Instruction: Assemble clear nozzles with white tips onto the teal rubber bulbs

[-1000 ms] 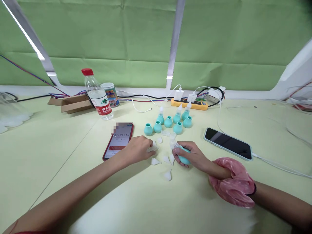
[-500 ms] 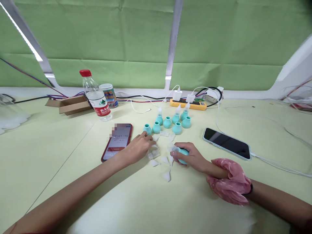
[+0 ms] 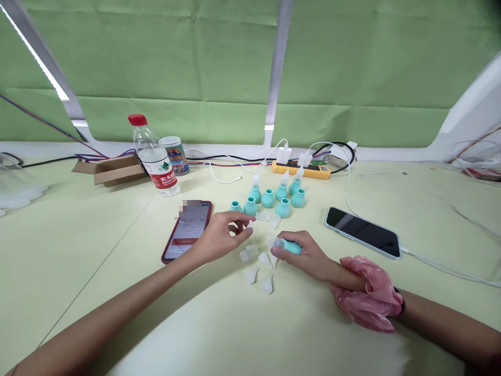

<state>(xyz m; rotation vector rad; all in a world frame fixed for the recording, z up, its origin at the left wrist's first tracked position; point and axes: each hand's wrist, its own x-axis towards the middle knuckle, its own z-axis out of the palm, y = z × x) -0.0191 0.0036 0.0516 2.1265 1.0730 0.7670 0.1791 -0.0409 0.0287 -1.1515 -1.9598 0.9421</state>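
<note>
R hand (image 3: pixel 303 256) fingers hide most of the teal bulb (image 3: pixel 290 246) it grips; only the bulb's upper side & a clear tip at its L end show, resting low on the table (image 3: pixel 117 292). L hand (image 3: pixel 217 237) raised a bit, thumb & forefinger pinched on a small clear nozzle (image 3: pixel 249 224); piece too small to make out shape. Both forearms cut off at frame bottom. Pink plastic wrap (image 3: pixel 370 300) bunched round R wrist. Loose clear nozzles (image 3: pixel 256 263) scattered betw. & below the hands, edges faint vs pale tabletop. Behind hands: cluster of teal bulbs (image 3: pixel 274 196), three w/ nozzles fitted; leftmost bulb partly blocked by L fingers. Red phone (image 3: pixel 188 230) just L of L hand, top of screen blurred out. Black phone (image 3: pixel 362 231) to R, cabled. Farther back: water bottle (image 3: pixel 153 156), can (image 3: pixel 175 155), cardboard box (image 3: pixel 113 169), yellow power strip (image 3: pixel 303 168). Vs 0.5 s ago: L hand lifted off the nozzle pile, now holds one clear of the table; R hand barely moved.
</note>
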